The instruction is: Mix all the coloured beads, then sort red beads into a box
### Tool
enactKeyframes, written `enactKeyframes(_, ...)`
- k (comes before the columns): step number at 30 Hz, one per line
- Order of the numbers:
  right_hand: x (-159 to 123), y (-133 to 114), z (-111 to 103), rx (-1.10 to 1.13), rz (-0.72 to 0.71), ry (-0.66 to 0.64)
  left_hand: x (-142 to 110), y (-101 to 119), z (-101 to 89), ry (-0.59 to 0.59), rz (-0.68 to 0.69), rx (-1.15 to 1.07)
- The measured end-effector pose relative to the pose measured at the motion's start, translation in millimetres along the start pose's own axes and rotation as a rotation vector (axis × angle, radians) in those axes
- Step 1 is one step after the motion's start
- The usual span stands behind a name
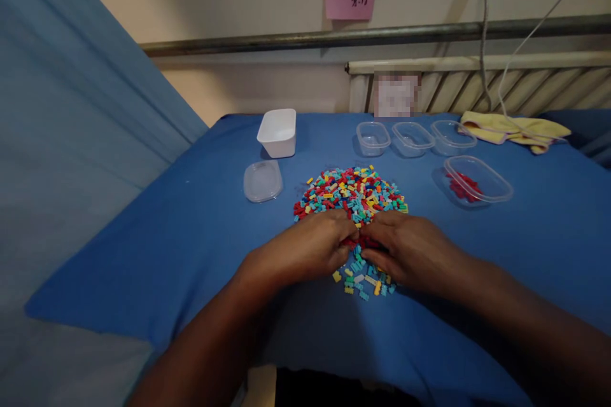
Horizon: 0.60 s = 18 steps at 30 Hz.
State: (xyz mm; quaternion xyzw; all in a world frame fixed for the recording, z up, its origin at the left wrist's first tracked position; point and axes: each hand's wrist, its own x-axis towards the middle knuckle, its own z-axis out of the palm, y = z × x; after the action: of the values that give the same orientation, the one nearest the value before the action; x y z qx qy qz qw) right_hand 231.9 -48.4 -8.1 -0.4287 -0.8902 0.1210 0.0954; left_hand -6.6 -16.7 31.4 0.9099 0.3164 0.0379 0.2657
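Note:
A heap of small plastic bricks (351, 194) in red, blue, yellow and teal lies on a blue cloth-covered table (191, 235). My left hand (310, 245) and my right hand (410, 248) rest side by side at the heap's near edge, fingers curled inward and meeting over some red bricks (363, 241). Both hands look closed on those red pieces, though the fingertips are partly hidden. More loose bricks (365, 283) lie scattered under and just in front of my hands.
A clear tub (477, 179) holding red bricks sits to the right. Three empty clear tubs (413, 138) stand in a row behind the heap. At the back left are a white box (277, 132) and a clear lid (262, 180). A yellow cloth (513, 129) lies far right.

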Motion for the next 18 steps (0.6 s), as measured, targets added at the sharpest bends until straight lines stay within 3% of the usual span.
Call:
enactKeyframes(12, 0.1, 0.7, 1.6, 0.008, -0.006, 0.000, 7.1, -1.4, 4.2, 0.005, -0.007, -0.073)
enactKeyframes(18, -0.8, 3.6, -2.6, 0.047, 0.017, -0.030, -2.6, -9.2, -7.0, 0.086, -0.135, -0.189)
